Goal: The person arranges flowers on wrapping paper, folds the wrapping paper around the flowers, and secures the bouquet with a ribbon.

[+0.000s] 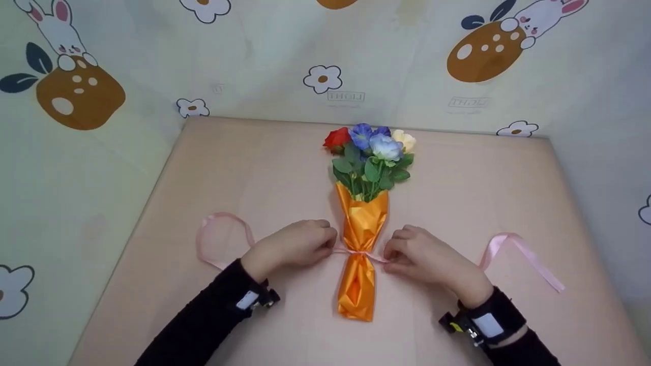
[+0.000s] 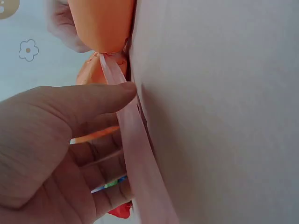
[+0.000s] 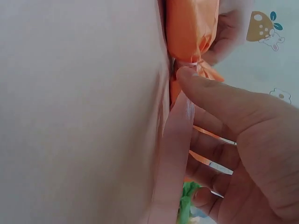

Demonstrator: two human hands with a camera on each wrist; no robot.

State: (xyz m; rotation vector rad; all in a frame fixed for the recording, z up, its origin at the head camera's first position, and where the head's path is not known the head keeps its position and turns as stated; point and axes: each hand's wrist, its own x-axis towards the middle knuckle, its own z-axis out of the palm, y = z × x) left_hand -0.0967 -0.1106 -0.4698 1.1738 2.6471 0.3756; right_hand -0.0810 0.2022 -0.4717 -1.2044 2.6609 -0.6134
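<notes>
A bouquet of red, blue and cream flowers (image 1: 385, 147) lies on the table, its stems wrapped in orange paper (image 1: 362, 218). Pink ribbon (image 1: 360, 252) circles the wrapping at its narrow waist and draws it in. To the left of the bouquet, my left hand (image 1: 300, 243) pinches one side of the ribbon (image 2: 140, 154) between thumb and fingers. On the opposite side my right hand (image 1: 422, 254) pinches the other side of the ribbon (image 3: 174, 154) close to the wrapping. Both ribbon tails run back past the wrists.
One ribbon tail (image 1: 224, 214) loops on the table beyond the left wrist; the other tail (image 1: 534, 262) lies at the right. The light tabletop (image 1: 254, 162) meets a patterned cloth (image 1: 264, 51) at its back and sides.
</notes>
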